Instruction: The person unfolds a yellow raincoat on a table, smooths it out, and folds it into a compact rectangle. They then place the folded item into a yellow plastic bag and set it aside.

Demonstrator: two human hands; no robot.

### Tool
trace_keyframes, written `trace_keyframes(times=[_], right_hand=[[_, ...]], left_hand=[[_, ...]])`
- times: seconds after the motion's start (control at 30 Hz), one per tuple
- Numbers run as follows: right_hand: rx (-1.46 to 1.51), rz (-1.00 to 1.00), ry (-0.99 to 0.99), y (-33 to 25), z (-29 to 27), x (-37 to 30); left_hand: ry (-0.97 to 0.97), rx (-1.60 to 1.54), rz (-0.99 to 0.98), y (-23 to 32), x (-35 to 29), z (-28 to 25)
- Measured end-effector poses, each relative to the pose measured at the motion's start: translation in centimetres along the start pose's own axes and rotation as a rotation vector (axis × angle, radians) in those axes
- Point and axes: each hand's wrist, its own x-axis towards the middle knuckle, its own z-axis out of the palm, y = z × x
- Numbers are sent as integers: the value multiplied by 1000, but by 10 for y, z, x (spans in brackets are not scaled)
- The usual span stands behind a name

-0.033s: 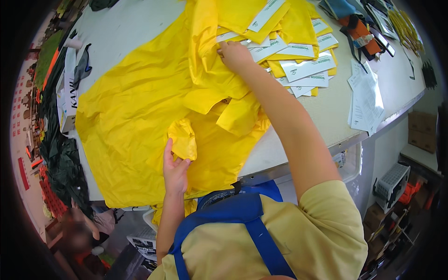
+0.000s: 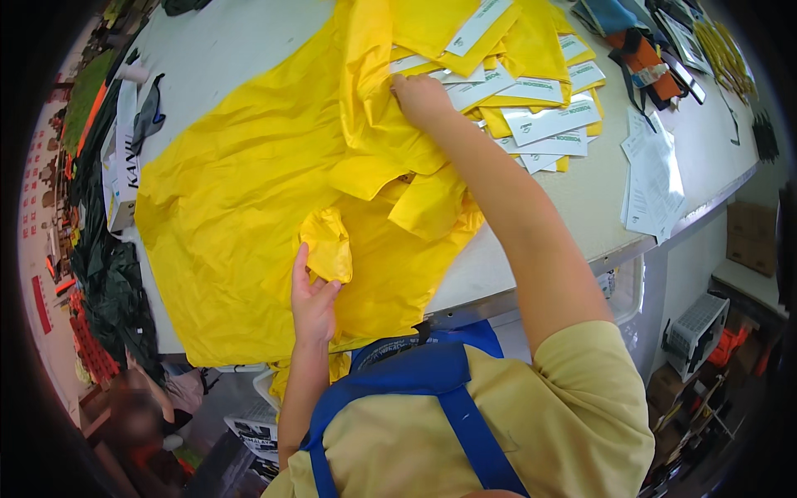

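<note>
We hold the yellow fabric [image 2: 241, 199] on the table [image 2: 581, 199]: left hand [image 2: 313, 297] grip clamped on a fold at centre, right hand [image 2: 422, 100] grip clamped on it upper centre.

White rectangular labels [image 2: 544, 120] lie on folded yellow pieces far right; a white carton [image 2: 124, 158] stands far left; white paper sheets [image 2: 652, 178] right.

Almost nothing differs between the two pictures. The left hand [image 2: 314, 300] sits at the same bunched fold of the yellow sheet [image 2: 241, 207], and the right hand [image 2: 422, 100] by the same labelled stack [image 2: 540, 108]; any shift seems too slight to tell.
</note>
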Motion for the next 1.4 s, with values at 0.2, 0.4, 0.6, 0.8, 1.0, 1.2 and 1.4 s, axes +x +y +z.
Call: trace_keyframes(times=[0.2, 0.4, 0.6, 0.8, 1.0, 1.2, 1.4], right_hand=[[530, 209, 94, 10, -66, -49], [990, -148, -176, -145, -91, -215], [733, -440, 26, -196, -80, -235], [1563, 238, -407, -211, -86, -252], [730, -359, -54, -226, -98, -256], [878, -295, -149, -231, -89, -261], [1194, -83, -213, -222, -103, -261]], left_hand=[[-27, -81, 137, 27, -9, 6], [-189, -244, 140, 59, -26, 10], [-252, -194, 183, 64, -49, -5], [-219, -294, 208, 67, -64, -19], [-236, -223, 264, 69, -79, -28], [-219, -190, 282, 72, -85, -24], [-218, -241, 258, 73, -87, -25]])
